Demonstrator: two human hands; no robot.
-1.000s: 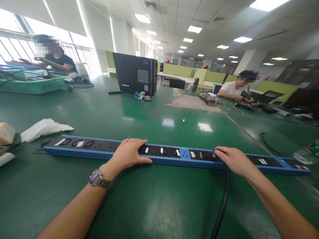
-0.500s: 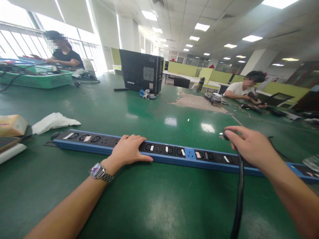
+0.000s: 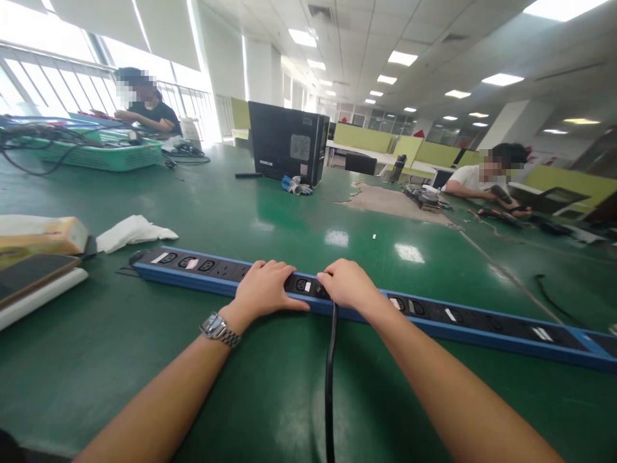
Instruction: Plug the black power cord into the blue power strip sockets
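A long blue and black power strip (image 3: 482,325) lies across the green table, its face of sockets upward. My left hand (image 3: 267,286) grips it left of the middle, fingers over the far edge and thumb along the near side. Just to the right, my right hand (image 3: 351,283) is closed on the plug of a thick black power cord (image 3: 330,373), down at the sockets. The fingers hide most of the plug, so I cannot tell how far it sits in a socket. From there the cord runs down toward me.
A phone (image 3: 36,276), a tissue pack (image 3: 72,233) and crumpled tissue (image 3: 137,233) lie at left. Farther back stand a green basket (image 3: 130,156) of cables and a black computer case (image 3: 284,141) with gloves (image 3: 295,186) beside it. Two people sit beyond the table.
My right hand has moved left and down with the plug, from above the strip's right part to the sockets beside my left hand. My left hand keeps its grip. The view has shifted slightly.
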